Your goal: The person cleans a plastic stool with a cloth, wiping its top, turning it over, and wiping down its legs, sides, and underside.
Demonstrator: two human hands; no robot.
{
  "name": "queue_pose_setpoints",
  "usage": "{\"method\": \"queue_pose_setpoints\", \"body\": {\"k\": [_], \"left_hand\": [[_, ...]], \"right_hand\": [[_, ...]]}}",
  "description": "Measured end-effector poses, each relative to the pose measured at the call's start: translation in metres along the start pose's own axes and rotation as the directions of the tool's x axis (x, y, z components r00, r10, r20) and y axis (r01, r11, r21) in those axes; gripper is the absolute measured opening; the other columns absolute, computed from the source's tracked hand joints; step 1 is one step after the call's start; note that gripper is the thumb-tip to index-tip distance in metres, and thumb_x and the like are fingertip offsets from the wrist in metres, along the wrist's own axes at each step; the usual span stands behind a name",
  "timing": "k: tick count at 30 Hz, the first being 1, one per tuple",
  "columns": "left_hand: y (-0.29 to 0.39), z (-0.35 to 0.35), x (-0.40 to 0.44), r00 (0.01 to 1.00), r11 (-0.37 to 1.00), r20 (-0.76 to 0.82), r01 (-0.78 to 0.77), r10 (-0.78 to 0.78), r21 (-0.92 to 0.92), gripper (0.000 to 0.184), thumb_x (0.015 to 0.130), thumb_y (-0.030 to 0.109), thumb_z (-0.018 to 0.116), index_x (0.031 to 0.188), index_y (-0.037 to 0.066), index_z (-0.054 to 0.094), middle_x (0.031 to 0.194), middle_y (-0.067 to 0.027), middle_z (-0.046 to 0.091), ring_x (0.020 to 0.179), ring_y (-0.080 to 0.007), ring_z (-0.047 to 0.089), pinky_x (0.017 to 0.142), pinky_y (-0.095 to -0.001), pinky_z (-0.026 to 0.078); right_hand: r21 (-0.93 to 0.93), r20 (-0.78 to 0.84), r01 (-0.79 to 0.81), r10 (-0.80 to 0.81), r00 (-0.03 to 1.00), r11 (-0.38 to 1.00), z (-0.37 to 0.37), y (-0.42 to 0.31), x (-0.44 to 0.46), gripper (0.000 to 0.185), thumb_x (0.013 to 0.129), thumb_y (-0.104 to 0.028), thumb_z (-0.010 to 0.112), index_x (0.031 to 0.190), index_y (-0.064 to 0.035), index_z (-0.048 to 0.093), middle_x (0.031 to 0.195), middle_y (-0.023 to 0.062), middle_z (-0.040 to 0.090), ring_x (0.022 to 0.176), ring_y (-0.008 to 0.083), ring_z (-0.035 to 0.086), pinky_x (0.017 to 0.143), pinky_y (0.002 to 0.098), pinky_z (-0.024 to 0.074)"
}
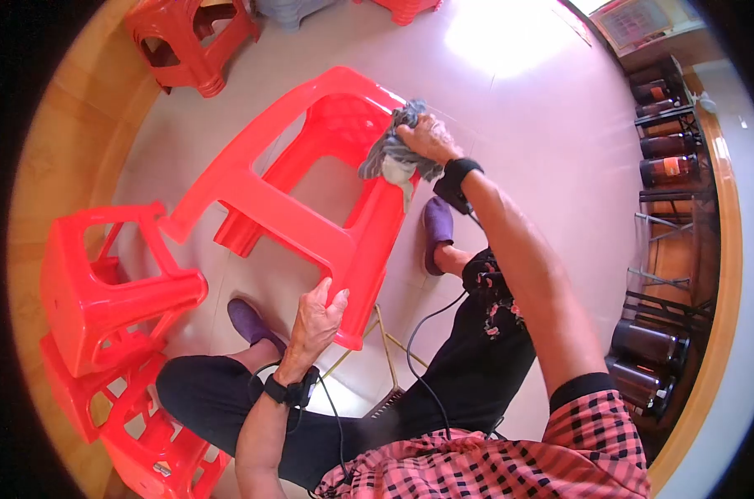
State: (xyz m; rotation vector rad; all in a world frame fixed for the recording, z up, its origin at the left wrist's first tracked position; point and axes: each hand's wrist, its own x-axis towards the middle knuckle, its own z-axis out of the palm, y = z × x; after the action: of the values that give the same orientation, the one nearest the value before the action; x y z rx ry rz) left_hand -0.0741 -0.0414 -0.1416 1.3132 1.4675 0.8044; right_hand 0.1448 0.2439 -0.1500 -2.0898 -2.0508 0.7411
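A large red plastic stool [287, 218] lies tipped over in front of me, its legs and open frame showing. My left hand [310, 323] grips the near end of one leg, thumb on top. On the far part of the same side, my right hand [428, 138] presses a crumpled grey striped cloth [387, 155] against the red plastic. A paler bit of cloth hangs below the bunched part. Both wrists wear black bands with cables.
Several smaller red stools [94, 303] lie piled at the left. Another red stool [196, 51] stands at the back left. Dark brown containers [670, 158] line a rack along the right wall. Thin metal legs [391, 358] show beneath me, between my feet.
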Motion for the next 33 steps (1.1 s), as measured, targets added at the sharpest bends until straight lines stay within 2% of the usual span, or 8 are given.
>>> {"method": "queue_pose_setpoints", "body": {"k": [4,14,16,21,26,29,30,33], "left_hand": [[-0.007,0.003,0.003,0.999,0.999,-0.029,-0.043,0.043,-0.006,0.024,0.087,0.016,0.058,0.090,-0.007,0.056,0.071,-0.0250,0.058,0.062,-0.0317,0.058,0.060,-0.0386,0.045],[-0.024,0.003,0.012,0.982,0.981,-0.088,-0.157,0.167,0.111,0.026,0.084,0.018,0.057,0.090,-0.008,0.057,0.073,-0.0283,0.056,0.067,-0.0372,0.058,0.063,-0.0414,0.046],[-0.009,-0.002,0.009,0.999,0.994,-0.022,-0.032,0.035,0.102,0.024,0.084,0.017,0.055,0.091,-0.006,0.058,0.076,-0.0277,0.057,0.071,-0.0375,0.060,0.065,-0.0418,0.046],[-0.019,-0.003,0.010,0.992,0.992,-0.035,-0.120,0.121,0.038,0.021,0.084,0.014,0.052,0.094,-0.002,0.061,0.079,-0.0226,0.062,0.072,-0.0288,0.062,0.066,-0.0402,0.046],[-0.009,-0.006,0.011,0.985,0.983,-0.003,-0.175,0.175,-0.048,0.021,0.085,0.012,0.049,0.096,0.000,0.063,0.081,-0.0175,0.066,0.071,-0.0214,0.060,0.066,-0.0371,0.046],[-0.003,-0.012,0.007,0.994,0.988,0.097,-0.065,0.052,0.138,0.018,0.086,0.012,0.053,0.096,0.000,0.061,0.069,-0.0163,0.059,0.059,-0.0212,0.055,0.057,-0.0360,0.045],[-0.010,-0.007,0.008,0.997,0.998,0.058,-0.044,0.041,0.054,0.016,0.086,0.013,0.053,0.093,0.000,0.059,0.065,-0.0164,0.055,0.057,-0.0200,0.051,0.055,-0.0362,0.043],[-0.027,0.005,0.008,0.999,0.998,0.008,-0.054,0.054,-0.016,0.015,0.087,0.014,0.053,0.086,-0.001,0.055,0.061,-0.0185,0.049,0.054,-0.0205,0.047,0.052,-0.0381,0.041]], "right_hand": [[-0.044,-0.177,0.125,-0.131,0.976,0.991,0.026,0.008,-0.044,0.049,0.073,-0.040,0.057,0.093,0.0041,0.065,0.089,0.0276,0.064,0.086,0.0436,0.063,0.079,0.0469,0.0513],[0.099,-0.017,0.295,-0.295,0.955,0.950,0.030,-0.039,-0.177,0.042,0.072,-0.037,0.061,0.079,0.0048,0.060,0.071,0.0270,0.061,0.071,0.0425,0.063,0.068,0.0495,0.0508],[0.197,0.004,0.318,-0.325,0.946,0.928,0.034,-0.037,-0.188,0.040,0.071,-0.033,0.059,0.078,0.0060,0.058,0.068,0.0286,0.059,0.071,0.0437,0.062,0.066,0.0501,0.0493],[0.563,0.213,0.310,-0.497,0.842,0.766,0.055,-0.020,-0.236,0.028,0.078,-0.020,0.054,0.096,0.0003,0.060,0.068,0.0080,0.059,0.068,0.0110,0.055,0.067,0.0322,0.0478],[0.643,0.427,0.076,-0.439,0.790,0.762,0.026,-0.020,-0.230,0.032,0.080,-0.018,0.053,0.105,0.0003,0.061,0.082,0.0010,0.062,0.078,0.0092,0.056,0.074,0.0286,0.0474],[0.778,0.099,0.177,-0.397,0.913,0.602,-0.003,-0.031,-0.198,0.038,0.083,-0.019,0.055,0.118,-0.0047,0.060,0.084,-0.0023,0.062,0.076,0.0090,0.056,0.070,0.0288,0.0496],[0.769,0.180,-0.008,-0.204,0.962,0.639,-0.017,-0.032,-0.181,0.034,0.083,-0.021,0.056,0.112,-0.0047,0.063,0.082,-0.0024,0.061,0.073,0.0082,0.055,0.065,0.0279,0.0486],[0.687,-0.169,0.080,0.051,0.984,0.722,-0.014,-0.011,-0.100,0.025,0.083,-0.025,0.057,0.092,-0.0021,0.064,0.075,-0.0004,0.060,0.068,0.0102,0.053,0.061,0.0303,0.0463]]}}
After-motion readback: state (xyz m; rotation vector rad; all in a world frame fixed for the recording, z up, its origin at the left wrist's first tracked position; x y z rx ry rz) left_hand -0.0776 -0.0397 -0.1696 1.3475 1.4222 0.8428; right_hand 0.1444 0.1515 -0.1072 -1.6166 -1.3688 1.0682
